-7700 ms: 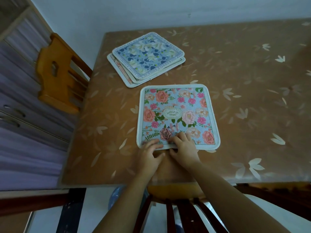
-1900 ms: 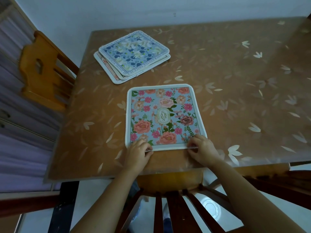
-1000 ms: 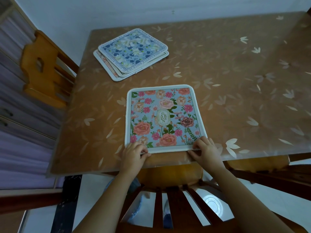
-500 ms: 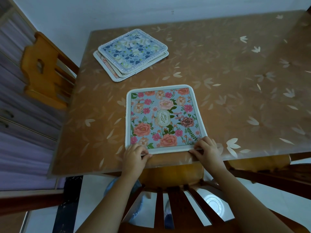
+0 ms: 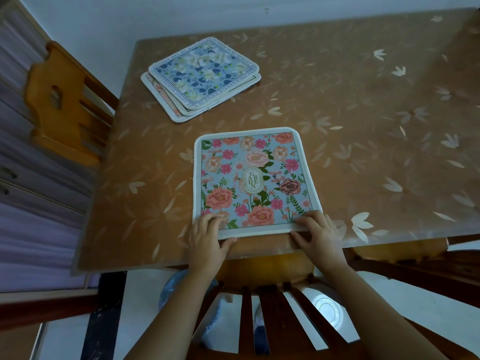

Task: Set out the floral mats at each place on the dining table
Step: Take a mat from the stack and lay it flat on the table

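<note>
Left hand (image 5: 207, 240) and right hand (image 5: 318, 236) each pinch a near corner of the square pink-flowered mat (image 5: 253, 178), flat at the near edge of the brown leaf-patterned table (image 5: 363, 113)

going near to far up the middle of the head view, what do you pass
dark chair back → left hand and right hand, side by side at the pink floral mat's near edge → pink floral mat → stack of mats with a blue one on top → wall
</note>
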`<state>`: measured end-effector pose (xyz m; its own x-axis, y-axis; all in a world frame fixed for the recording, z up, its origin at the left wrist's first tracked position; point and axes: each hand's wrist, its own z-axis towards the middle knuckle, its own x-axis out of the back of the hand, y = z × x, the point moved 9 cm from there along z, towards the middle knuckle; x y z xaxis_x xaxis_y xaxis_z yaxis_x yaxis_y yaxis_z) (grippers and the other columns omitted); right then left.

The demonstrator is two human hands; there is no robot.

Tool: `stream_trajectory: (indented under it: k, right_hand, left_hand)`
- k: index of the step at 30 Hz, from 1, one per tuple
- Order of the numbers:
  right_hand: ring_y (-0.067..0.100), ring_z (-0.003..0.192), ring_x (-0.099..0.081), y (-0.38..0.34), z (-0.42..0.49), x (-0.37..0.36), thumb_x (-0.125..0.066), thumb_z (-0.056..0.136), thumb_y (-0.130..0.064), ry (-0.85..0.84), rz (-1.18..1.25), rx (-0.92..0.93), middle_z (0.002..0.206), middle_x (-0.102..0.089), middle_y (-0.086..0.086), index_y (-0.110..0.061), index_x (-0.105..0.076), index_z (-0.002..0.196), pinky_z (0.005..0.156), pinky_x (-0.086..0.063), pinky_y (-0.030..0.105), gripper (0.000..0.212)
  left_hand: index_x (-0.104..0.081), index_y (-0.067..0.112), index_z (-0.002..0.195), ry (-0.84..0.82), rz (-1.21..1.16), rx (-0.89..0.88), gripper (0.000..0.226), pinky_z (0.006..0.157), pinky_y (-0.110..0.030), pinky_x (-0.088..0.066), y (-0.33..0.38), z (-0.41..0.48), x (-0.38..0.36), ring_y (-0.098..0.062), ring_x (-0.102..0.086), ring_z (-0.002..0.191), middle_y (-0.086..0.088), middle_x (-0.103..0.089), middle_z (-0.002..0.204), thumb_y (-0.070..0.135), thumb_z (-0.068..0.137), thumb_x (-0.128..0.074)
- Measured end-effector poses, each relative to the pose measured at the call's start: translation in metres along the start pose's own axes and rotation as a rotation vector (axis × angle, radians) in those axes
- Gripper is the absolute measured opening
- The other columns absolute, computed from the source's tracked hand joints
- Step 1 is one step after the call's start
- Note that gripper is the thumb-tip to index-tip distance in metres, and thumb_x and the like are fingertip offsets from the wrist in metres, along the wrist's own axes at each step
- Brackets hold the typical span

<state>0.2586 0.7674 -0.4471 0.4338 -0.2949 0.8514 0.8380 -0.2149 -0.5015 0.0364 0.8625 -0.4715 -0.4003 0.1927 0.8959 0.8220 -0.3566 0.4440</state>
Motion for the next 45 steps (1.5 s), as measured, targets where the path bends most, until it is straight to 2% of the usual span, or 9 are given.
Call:
stream_trajectory:
  k: [3,5,8,11,17,21,29,39,45]
  right_hand:
    - [0.033,0.122,-0.044,-0.002,0.004,-0.016,-0.070,0.078,-0.026,-0.104,0.009,-0.028,0.127,-0.053,0.011,-0.010,-0.056,0.119,0.103,-0.032,0.060,0.046]
    - [0.022,0.140,-0.004,-0.006,0.004,-0.040,-0.049,0.090,-0.039,-0.230,-0.070,-0.028,0.150,-0.020,-0.001,-0.023,-0.028,0.139,0.113,-0.001,0.050,0.056]
    - [0.022,0.135,0.026,-0.011,0.008,-0.067,-0.013,0.092,-0.053,-0.321,-0.249,-0.052,0.152,0.014,-0.006,-0.037,0.012,0.138,0.108,0.015,0.047,0.055]
    - [0.029,0.135,0.025,-0.017,0.027,-0.082,0.001,0.082,-0.067,-0.350,-0.339,-0.034,0.149,0.020,-0.006,-0.039,0.016,0.136,0.105,0.014,0.056,0.063]
    - [0.027,0.139,0.017,-0.022,0.087,-0.098,-0.005,0.078,-0.075,-0.340,-0.347,0.055,0.151,0.013,-0.009,-0.043,0.010,0.138,0.106,0.007,0.062,0.070]
    - [0.026,0.137,0.022,-0.022,0.135,-0.106,-0.005,0.082,-0.068,-0.344,-0.348,0.098,0.153,0.011,-0.008,-0.040,0.011,0.139,0.105,0.009,0.062,0.066]
    - [0.022,0.141,0.011,-0.014,0.212,-0.112,-0.016,0.087,-0.058,-0.294,-0.306,0.107,0.155,0.004,-0.010,-0.036,-0.001,0.142,0.107,0.002,0.063,0.061]
    - [0.016,0.140,0.010,0.024,0.202,-0.086,-0.012,0.084,-0.065,-0.247,-0.291,0.014,0.154,0.004,-0.008,-0.037,0.001,0.142,0.112,0.005,0.046,0.065]
    - [0.010,0.136,0.019,0.031,0.152,-0.070,-0.010,0.084,-0.065,-0.303,-0.268,0.057,0.153,0.010,-0.008,-0.038,0.008,0.141,0.111,0.008,0.042,0.065]
  left_hand:
    - [-0.013,0.024,0.144,-0.191,0.173,-0.013,0.072,0.110,-0.050,0.005,-0.002,0.002,-0.026,-0.023,0.010,0.140,-0.002,-0.001,0.154,0.064,0.085,-0.024]
    - [0.013,0.025,0.140,-0.230,0.317,-0.017,0.074,0.107,-0.052,0.013,0.000,0.002,-0.035,-0.026,0.026,0.135,-0.003,0.021,0.149,0.067,0.078,0.010]
    - [0.020,0.023,0.137,-0.225,0.360,-0.031,0.067,0.107,-0.053,0.014,0.006,0.008,-0.041,-0.033,0.029,0.132,-0.010,0.024,0.147,0.061,0.084,0.004]
    - [0.017,0.025,0.139,-0.203,0.368,-0.077,0.064,0.109,-0.053,0.010,0.008,0.024,-0.043,-0.033,0.027,0.134,-0.008,0.019,0.150,0.055,0.091,-0.014]
    - [0.011,0.033,0.140,-0.164,0.365,-0.094,0.059,0.108,-0.055,0.007,0.010,0.078,-0.041,-0.029,0.017,0.138,-0.004,0.008,0.154,0.058,0.089,-0.006]
    - [0.001,0.033,0.143,-0.127,0.378,-0.093,0.061,0.108,-0.056,0.005,0.010,0.116,-0.039,-0.028,0.016,0.139,-0.004,0.004,0.155,0.058,0.088,-0.007]
    - [-0.006,0.035,0.143,-0.110,0.365,-0.083,0.057,0.108,-0.057,0.001,0.005,0.191,-0.038,-0.026,0.010,0.140,-0.002,0.002,0.155,0.053,0.091,-0.021]
    - [-0.003,0.030,0.144,-0.067,0.341,0.011,0.062,0.110,-0.052,-0.001,-0.017,0.209,-0.026,-0.025,0.008,0.140,-0.006,0.005,0.155,0.057,0.090,-0.016]
    - [0.008,0.024,0.142,-0.086,0.318,-0.084,0.064,0.111,-0.042,0.007,-0.020,0.161,-0.025,-0.020,0.016,0.139,-0.006,0.010,0.154,0.055,0.089,-0.009]
